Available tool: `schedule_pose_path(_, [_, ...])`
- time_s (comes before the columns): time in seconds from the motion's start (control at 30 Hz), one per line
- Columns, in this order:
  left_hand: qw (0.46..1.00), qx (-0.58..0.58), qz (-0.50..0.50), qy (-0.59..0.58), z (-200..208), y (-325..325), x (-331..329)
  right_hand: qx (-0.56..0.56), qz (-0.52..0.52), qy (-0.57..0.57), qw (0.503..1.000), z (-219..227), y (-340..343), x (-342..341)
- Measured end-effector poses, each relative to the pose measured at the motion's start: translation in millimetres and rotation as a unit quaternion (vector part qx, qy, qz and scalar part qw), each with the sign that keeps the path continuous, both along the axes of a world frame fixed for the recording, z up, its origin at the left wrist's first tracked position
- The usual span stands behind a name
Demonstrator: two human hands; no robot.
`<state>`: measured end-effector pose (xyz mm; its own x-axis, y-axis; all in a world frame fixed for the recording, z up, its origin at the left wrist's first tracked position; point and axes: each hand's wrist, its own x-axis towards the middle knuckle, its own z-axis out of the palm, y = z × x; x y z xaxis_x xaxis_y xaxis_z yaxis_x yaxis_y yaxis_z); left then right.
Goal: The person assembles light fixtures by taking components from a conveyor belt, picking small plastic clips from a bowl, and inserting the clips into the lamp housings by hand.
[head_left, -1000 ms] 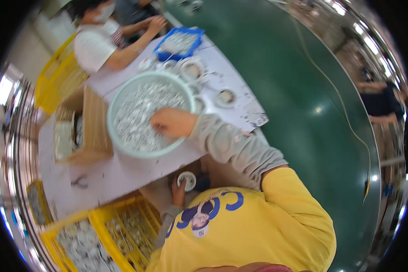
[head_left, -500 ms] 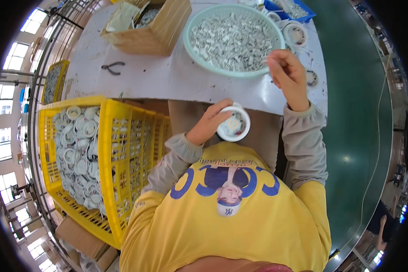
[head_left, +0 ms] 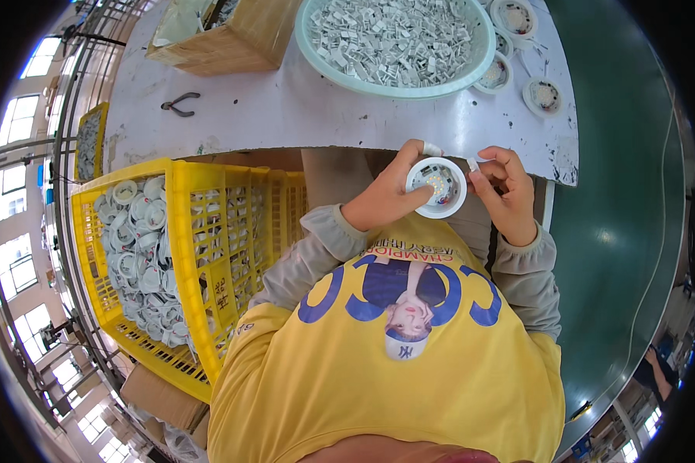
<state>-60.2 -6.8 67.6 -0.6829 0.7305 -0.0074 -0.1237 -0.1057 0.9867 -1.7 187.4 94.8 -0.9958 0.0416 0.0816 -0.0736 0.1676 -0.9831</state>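
We seem to be at the pairing step: our left hand (head_left: 384,199) grips a round white lamp (head_left: 442,184), thumb inside its rim, in front of the worktop (head_left: 278,116). Our right hand (head_left: 510,199) pinches a small white clip (head_left: 472,164) just beside it, below the green tub (head_left: 398,91). We judge the next move calls for a steady left grip and careful fingertip aim.

The person wears a bright yellow top (head_left: 363,393), its front printed with large rounded blue letters (head_left: 483,317), a figure (head_left: 404,305) in a white cap, and smaller lettering. Loose grey sleeve covers (head_left: 528,287) end in gathered cuffs, leaving left hand (head_left: 390,193) and right hand (head_left: 508,197) bare.
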Motion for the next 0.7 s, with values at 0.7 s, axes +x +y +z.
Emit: schedule_pose_path(0.7, [0.986, 0.045, 0.054, -0.148, -12.6, -8.0, -4.4, 0.269, -0.001, 0.228, 0.936, 9.0, -7.4, -7.3])
